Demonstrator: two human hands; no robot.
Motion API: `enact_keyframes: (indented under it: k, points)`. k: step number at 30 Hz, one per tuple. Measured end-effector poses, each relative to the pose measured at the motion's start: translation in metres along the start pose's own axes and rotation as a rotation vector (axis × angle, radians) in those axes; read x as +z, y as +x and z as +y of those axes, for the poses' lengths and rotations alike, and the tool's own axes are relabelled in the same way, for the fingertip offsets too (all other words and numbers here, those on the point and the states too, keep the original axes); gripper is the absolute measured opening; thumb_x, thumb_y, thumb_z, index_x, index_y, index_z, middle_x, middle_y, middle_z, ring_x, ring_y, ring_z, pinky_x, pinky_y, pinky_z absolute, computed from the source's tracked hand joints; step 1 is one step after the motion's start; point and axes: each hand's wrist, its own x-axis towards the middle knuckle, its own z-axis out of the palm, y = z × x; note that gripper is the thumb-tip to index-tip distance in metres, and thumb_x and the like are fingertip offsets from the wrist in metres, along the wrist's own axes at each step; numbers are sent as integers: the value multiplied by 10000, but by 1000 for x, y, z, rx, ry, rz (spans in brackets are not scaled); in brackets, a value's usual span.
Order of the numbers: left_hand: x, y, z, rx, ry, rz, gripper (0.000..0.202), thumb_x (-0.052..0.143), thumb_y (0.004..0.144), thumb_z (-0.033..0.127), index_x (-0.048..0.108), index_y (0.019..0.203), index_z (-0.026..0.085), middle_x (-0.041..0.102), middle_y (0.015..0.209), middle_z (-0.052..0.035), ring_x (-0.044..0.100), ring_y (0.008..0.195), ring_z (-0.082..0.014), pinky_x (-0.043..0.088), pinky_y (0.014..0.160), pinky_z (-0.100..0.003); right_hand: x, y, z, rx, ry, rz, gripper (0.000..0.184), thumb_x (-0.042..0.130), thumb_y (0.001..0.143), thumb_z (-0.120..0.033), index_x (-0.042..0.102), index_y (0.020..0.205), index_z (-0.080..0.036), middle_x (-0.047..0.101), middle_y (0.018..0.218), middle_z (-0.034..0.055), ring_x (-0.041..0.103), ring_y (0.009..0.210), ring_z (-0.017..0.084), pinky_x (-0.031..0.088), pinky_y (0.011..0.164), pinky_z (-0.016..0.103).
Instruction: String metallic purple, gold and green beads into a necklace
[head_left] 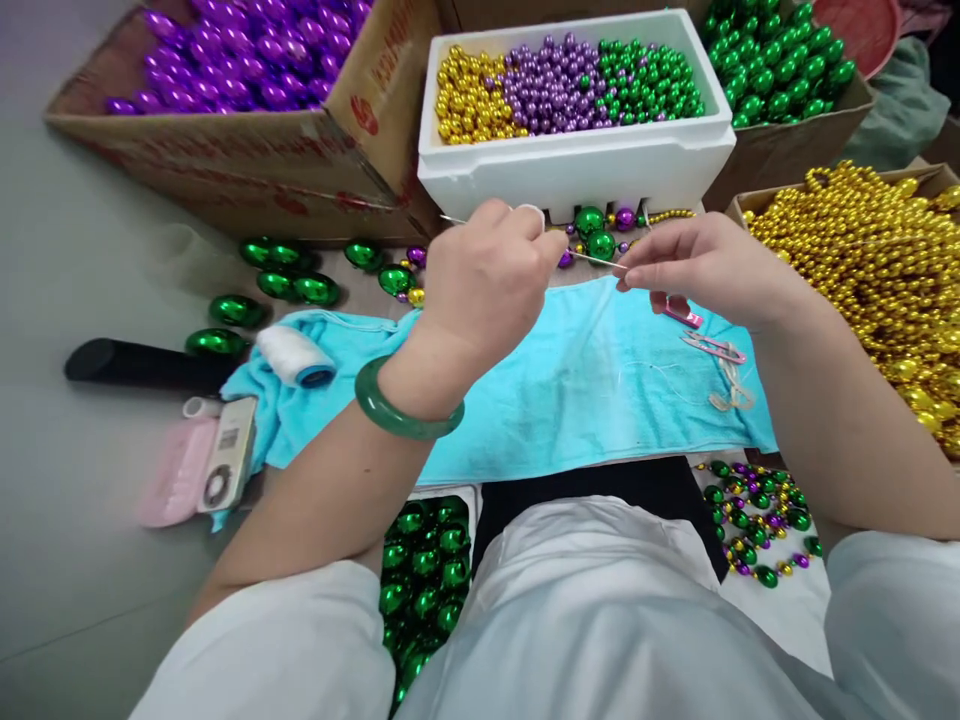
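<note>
My left hand (484, 285) is closed around a long thin needle (594, 259), held above a turquoise towel (540, 400). One end of the needle pokes out to the left of the fist, the other to the right. A white band wraps one of the left fingers. At the needle's right end, my right hand (701, 262) is pinched, thumb and index finger together at its tip; any thread there is too fine to make out. Under my right hand lie pink thread snips (716, 348) and a small pink item (684, 317). A white thread spool (295, 355) rests on the towel's left side.
Behind the towel stands a white foam box (577, 170) of gold, purple and green beads. Cardboard boxes of purple (255, 50), green (776, 70) and gold beads (855, 260) flank it. Large green beads (281, 270) lie at left; a bead strand (765, 510) lies at right.
</note>
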Motion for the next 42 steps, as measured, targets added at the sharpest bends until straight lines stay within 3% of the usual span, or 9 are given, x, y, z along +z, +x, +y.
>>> enact_keyframes:
  k: [6,11,19,23,26,33,38,40,42]
  points:
    - [-2,-2,1,27,68,33,339,373,941,191,711,957,183,610,799,-96,534,812,-201,353,628,-314,-11,-6,9,34,-76,36,155,701,789,-228,744,922,-162,537,490,-18,439,436,93,341,419,250]
    - [-13,-3,-1,41,81,61,336,377,928,161,713,949,171,595,768,-90,533,801,-192,380,646,-302,-11,-7,22,4,-23,90,142,778,705,-292,742,740,-159,559,497,-4,427,430,82,314,411,248]
    - [-20,-10,-11,66,126,60,345,367,905,137,708,933,179,584,742,-89,535,799,-202,392,640,-315,-68,-22,46,-69,-360,279,155,823,555,-125,753,653,-222,571,514,-23,470,471,109,300,388,226]
    - [-17,0,4,114,131,15,344,352,917,134,694,896,169,596,774,-94,534,813,-202,371,617,-316,-43,-29,19,-187,-201,413,184,716,734,-155,767,893,-232,674,752,15,598,719,152,447,541,246]
    - [-21,10,16,132,185,-52,369,317,951,173,685,925,177,617,857,-108,538,859,-222,363,617,-333,-14,-20,3,-278,163,222,219,744,749,-217,726,967,-206,702,917,44,637,877,172,518,690,281]
    - [-39,24,18,106,251,-67,455,233,995,229,678,1080,179,633,969,-129,533,1002,-275,436,729,-385,-3,1,-5,-139,301,70,181,774,757,-288,625,753,-185,523,597,-21,487,511,79,407,452,215]
    - [-36,14,9,-29,23,299,431,384,992,350,507,1385,222,524,1377,-75,441,1261,-268,390,1014,-420,-11,-11,-35,-158,186,117,189,715,801,-205,601,654,-171,469,545,-29,370,425,43,273,385,198]
    - [-23,6,12,-242,-315,419,483,367,998,422,431,1432,221,515,1387,-61,528,1120,-192,439,933,-365,-11,-16,-48,-216,228,223,190,680,819,-188,600,647,-176,486,552,-23,337,413,45,245,380,210]
    - [-5,0,24,-418,-815,272,495,286,1004,483,466,1391,233,615,1240,-59,563,797,-104,469,691,-296,-8,-18,-57,-261,303,280,182,665,838,-222,598,670,-200,508,582,-23,325,418,55,261,393,220]
